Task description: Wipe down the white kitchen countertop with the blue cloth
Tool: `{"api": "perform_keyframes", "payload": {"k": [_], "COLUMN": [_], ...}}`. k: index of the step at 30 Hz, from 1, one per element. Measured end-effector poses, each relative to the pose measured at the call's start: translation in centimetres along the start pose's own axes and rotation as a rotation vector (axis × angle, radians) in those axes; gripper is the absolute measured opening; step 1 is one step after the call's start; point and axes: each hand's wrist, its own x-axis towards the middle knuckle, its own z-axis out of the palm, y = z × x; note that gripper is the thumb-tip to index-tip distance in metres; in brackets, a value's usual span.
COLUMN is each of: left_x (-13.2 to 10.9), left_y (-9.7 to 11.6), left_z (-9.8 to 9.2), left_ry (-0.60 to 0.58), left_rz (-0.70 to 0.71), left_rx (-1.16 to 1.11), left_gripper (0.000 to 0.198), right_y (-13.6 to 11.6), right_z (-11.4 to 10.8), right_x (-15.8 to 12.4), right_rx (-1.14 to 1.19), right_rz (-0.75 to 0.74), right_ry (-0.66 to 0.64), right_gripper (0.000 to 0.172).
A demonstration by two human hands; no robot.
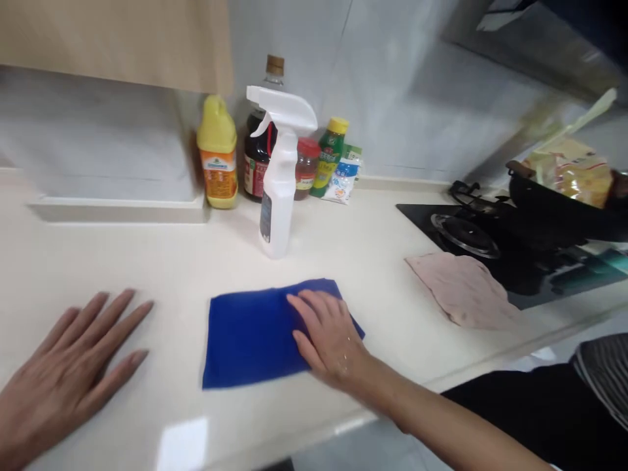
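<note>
A blue cloth [250,340] lies spread on the white countertop [161,261]. My right hand [331,333] rests palm down on its right part, fingers slightly bent and thumb apart, with wet spots on the skin near the wrist. To the left, my left hand [73,373] is open over the counter, fingers spread and nothing in it; slight blur hides whether the palm touches. Behind the cloth a white spray bottle [279,190] stands upright, its nozzle pointing left.
Along the wall stand a yellow jug [216,154], a dark bottle [255,157], a red-lidded jar [307,167], a green bottle [330,157] and a white packet [343,180]. A pinkish cloth [464,288] lies by the black stove [520,275], which bears a wok [554,209].
</note>
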Motion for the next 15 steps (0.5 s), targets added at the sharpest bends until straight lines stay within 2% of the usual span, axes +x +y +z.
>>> {"api": "perform_keyframes", "payload": {"k": [3, 7, 11, 13, 15], "left_x": [1.0, 0.4, -3.5, -6.1, -8.6], "left_y": [1.7, 4.8, 6.5, 6.1, 4.6], "left_z": [-1.1, -3.2, -5.2, -6.0, -7.1], "left_ry": [-0.016, -0.211, -0.239, -0.238, -0.237], "left_rz": [-0.036, -0.154, -0.224, -0.237, -0.281], "left_rx": [0.126, 0.235, 0.264, 0.238, 0.219], "left_gripper": [0.078, 0.072, 0.07, 0.069, 0.066], "right_y": [0.0, 1.1, 5.2, 7.8, 9.8], "right_z": [0.0, -0.9, -1.9, -2.0, -1.9], "right_x": [-0.5, -3.1, -7.4, -9.3, -10.4], "right_rx": [-0.007, -0.017, -0.076, -0.095, -0.13], "right_rz": [-0.088, -0.087, 0.066, 0.129, 0.173], "right_ry": [-0.049, -0.112, -0.127, -0.133, -0.123], "right_gripper": [0.052, 0.05, 0.054, 0.055, 0.055]}}
